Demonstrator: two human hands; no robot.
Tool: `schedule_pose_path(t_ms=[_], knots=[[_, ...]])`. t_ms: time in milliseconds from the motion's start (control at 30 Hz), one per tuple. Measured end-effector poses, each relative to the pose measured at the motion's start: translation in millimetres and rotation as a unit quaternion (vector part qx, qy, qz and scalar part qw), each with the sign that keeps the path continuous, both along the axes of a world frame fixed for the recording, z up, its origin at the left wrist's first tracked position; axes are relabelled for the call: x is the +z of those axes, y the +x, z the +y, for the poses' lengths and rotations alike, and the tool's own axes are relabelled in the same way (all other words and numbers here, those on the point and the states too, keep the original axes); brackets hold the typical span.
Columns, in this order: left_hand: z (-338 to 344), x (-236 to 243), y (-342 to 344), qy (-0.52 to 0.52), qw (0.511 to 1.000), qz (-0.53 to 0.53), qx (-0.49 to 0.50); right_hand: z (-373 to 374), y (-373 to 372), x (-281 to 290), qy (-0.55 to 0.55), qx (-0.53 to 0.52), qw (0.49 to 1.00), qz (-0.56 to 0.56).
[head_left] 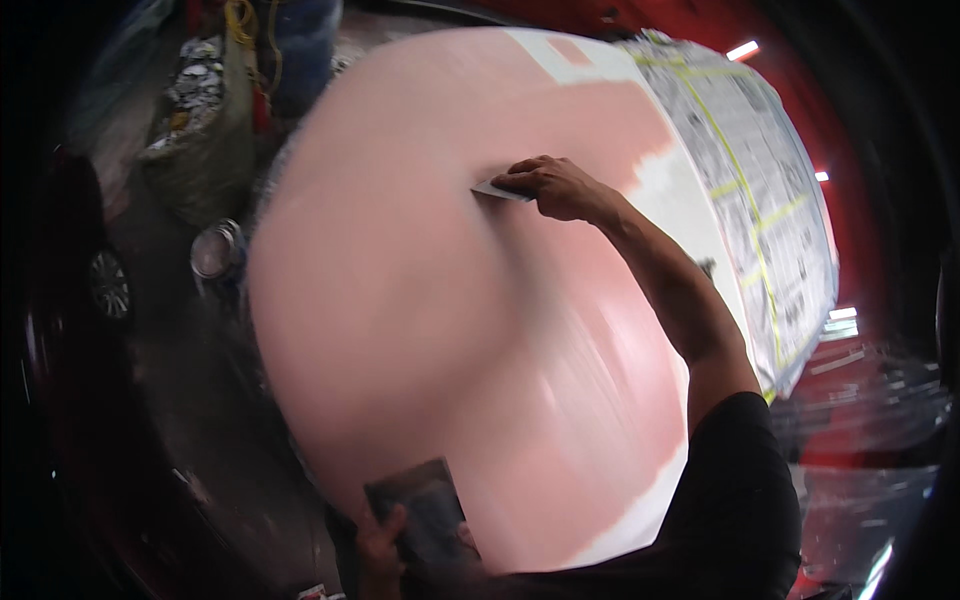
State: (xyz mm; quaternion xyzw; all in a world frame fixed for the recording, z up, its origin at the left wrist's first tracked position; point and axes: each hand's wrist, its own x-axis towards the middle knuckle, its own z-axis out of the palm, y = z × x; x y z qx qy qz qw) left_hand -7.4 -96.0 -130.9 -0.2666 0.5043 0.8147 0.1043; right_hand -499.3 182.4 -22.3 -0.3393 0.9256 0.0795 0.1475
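One arm [685,305] outstretched, right hand [568,190] palm-down, fingers [524,177] pinching scraper [487,188]; left hand [379,545] low, gripping dark board [425,497].

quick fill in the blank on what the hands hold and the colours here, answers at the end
1. The right hand holds the thin blade, and the ____ hand holds the dark plate.
2. The broad panel is mostly ____ in colour.
3. The right sleeve is ____ in colour.

Missing words: left; pink; black.
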Motion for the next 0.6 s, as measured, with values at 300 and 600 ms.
schedule_pose_path(t_ms=[300,600], knots=[[17,72,21,0.113,0.991,0.055,-0.053,122,275,21,0.029,-0.039,0.999,0.020],[53,127,50,0.186,0.973,0.057,-0.123,201,479,11,0.008,-0.145,0.989,0.009]])
